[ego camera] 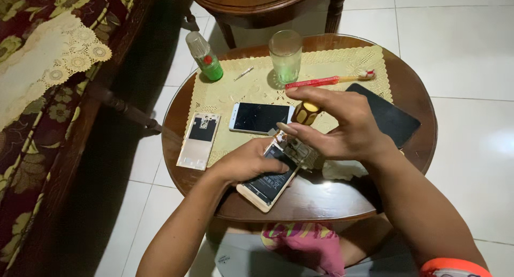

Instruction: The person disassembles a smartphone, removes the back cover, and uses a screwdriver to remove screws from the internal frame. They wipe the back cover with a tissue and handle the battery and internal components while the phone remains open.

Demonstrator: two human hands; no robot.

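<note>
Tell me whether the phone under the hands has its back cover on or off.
Off: the gold-edged phone shows bare battery and circuitry, and a gold rectangular back cover lies apart on the yellow lace mat.

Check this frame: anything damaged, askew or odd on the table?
Yes. The phone under the left hand lies open, its insides bare; its back cover sits apart at the left. The right hand holds a screwdriver over it. A toothbrush lies among the parts.

Left hand (249, 162) pressed flat, right hand (337, 124) pinching – fingers curled
</note>
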